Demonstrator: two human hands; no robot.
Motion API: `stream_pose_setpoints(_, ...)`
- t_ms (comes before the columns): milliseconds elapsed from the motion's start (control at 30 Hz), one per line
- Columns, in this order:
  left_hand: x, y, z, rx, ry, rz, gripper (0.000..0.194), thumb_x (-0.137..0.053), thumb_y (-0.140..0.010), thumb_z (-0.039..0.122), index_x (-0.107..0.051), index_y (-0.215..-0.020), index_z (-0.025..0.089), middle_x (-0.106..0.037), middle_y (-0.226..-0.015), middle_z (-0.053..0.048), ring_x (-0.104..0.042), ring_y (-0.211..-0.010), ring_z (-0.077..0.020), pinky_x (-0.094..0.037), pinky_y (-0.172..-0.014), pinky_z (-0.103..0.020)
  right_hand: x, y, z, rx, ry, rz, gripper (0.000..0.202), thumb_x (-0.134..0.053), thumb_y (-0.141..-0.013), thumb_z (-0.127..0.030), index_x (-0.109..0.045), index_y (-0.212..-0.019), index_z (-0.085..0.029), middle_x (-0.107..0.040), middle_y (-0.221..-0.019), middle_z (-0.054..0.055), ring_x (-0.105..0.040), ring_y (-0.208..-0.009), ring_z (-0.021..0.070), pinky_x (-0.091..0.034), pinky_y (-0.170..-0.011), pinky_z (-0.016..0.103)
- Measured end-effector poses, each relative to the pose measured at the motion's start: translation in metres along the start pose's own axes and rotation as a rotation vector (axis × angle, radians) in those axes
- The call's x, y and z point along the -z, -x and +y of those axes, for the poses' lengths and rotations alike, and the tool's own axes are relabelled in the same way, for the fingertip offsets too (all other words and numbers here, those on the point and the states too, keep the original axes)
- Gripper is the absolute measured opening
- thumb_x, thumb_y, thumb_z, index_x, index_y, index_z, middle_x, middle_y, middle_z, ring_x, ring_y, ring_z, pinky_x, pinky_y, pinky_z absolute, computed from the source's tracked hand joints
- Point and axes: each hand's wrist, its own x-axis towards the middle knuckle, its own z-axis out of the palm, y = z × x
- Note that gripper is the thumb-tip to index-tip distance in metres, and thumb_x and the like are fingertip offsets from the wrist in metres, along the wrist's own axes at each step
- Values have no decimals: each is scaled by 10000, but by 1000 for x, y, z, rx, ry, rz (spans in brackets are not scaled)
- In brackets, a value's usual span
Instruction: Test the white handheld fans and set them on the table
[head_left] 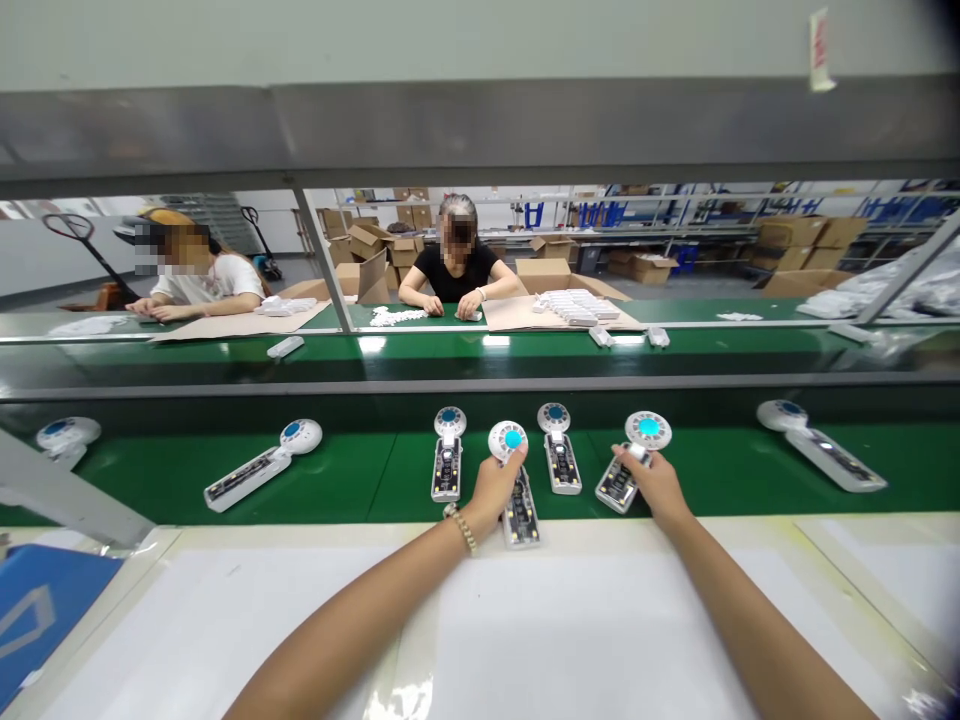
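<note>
The room is a workshop, with cardboard boxes (795, 245) stacked at half past two and a green conveyor belt (697, 480) crossing the view from eight o'clock to four. Taking the centre of the view as the dial's middle, the near device (520, 515) lies between five and six, its lower end over the edge of the white worktable (570, 640) at six. The left hand (491, 490) is closed around its neck, thumb just below the round head. The right hand (656, 480) pinches the neck of the tilted device (648, 431) at four, thumb and fingers drawn in. Whether either device rests on a surface or is lifted, I cannot tell.

The step in hand appears to be handling two devices at once; whether they are being picked up or set down is unclear. The next move likely calls for firm holds on both necks and care around the upright device (562, 466) at half past four, between the hands.

Another device (447, 470) lies at seven, and a slanted one at eight. Across the belt, a person in a black top (454, 275) sits near twelve; a person in a white top (225, 282) leans between nine and ten.
</note>
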Motion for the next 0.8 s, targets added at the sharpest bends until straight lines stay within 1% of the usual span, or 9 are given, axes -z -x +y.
stream_pose_setpoints(67, 2, -20, 3, -86, -94, 53, 284, -675, -675, 384, -580, -814, 155, -641, -803, -75, -586, -758, -205, -418, -699, -288, -5, -3, -2, 17, 70, 25, 505, -679, -593, -503, -564, -925, -141, -648, -839, 113, -610, -816, 310, -463, -747, 409)
stream_pose_setpoints(133, 9, -36, 6, -125, -142, 79, 267, -713, -614, 281, -567, -802, 158, -617, -836, -79, -571, -814, -228, -400, -761, -315, -14, 0, -11, 68, 173, 53, 565, -668, -620, -428, -520, -1067, -116, -627, -970, 154, -581, -916, 337, -431, -813, 435)
stream_pose_setpoints(267, 36, -40, 14, -255, -264, 109, 242, -699, -567, 177, -550, -757, 171, -540, -891, -65, -525, -886, -243, -367, -865, -357, -42, 21, -43, 376, 565, 106, 548, -552, -738, -264, -406, -1226, -62, -491, -1215, 234, -444, -1146, 369, -353, -936, 438)
stream_pose_setpoints(333, 53, -30, 20, -329, -313, 121, 212, -668, -586, 150, -542, -753, 184, -511, -937, -60, -489, -969, -251, -327, -935, -368, -60, 34, -59, 449, 630, -14, 483, -480, -804, -249, -386, -1243, -71, -482, -1236, 225, -456, -1148, 341, -360, -937, 411)
stream_pose_setpoints(433, 81, -13, 27, -417, -503, 230, 199, -620, -648, 157, -515, -815, 182, -485, -1025, -95, -417, -1105, -295, -259, -997, -410, -87, 50, -76, 319, 630, -262, 388, -460, -839, -289, -443, -1169, -86, -561, -1121, 225, -556, -1019, 340, -411, -857, 428)
stream_pose_setpoints(533, 107, -7, 32, -276, -652, 381, 292, -609, -698, 217, -464, -945, 157, -468, -1113, -164, -372, -1184, -358, -262, -977, -450, -111, 54, -83, 208, 612, -316, 362, -553, -772, -270, -496, -1050, -45, -579, -1033, 285, -561, -986, 404, -406, -826, 494)
stream_pose_setpoints(600, 123, -11, 32, -115, -620, 399, 334, -641, -689, 257, -450, -942, 150, -507, -1072, -177, -413, -1163, -378, -314, -925, -439, -122, 52, -85, 149, 559, -327, 388, -604, -709, -239, -497, -1025, -39, -553, -1069, 318, -540, -1012, 434, -403, -817, 518)
stream_pose_setpoints(700, 140, -24, 30, 34, -547, 321, 344, -736, -589, 278, -467, -773, 169, -585, -764, -100, -561, -964, -361, -408, -765, -370, -128, 53, -88, 60, 409, -385, 345, -658, -625, -224, -526, -923, -111, -609, -991, 246, -567, -985, 416, -450, -768, 477)
stream_pose_setpoints(800, 145, -31, 30, 121, -424, 193, 348, -781, -528, 281, -464, -638, 189, -542, -544, -23, -609, -730, -285, -432, -618, -313, -124, 67, -87, -21, 184, -519, 166, -622, -668, -275, -524, -769, -185, -657, -741, 106, -647, -828, 323, -513, -648, 377)
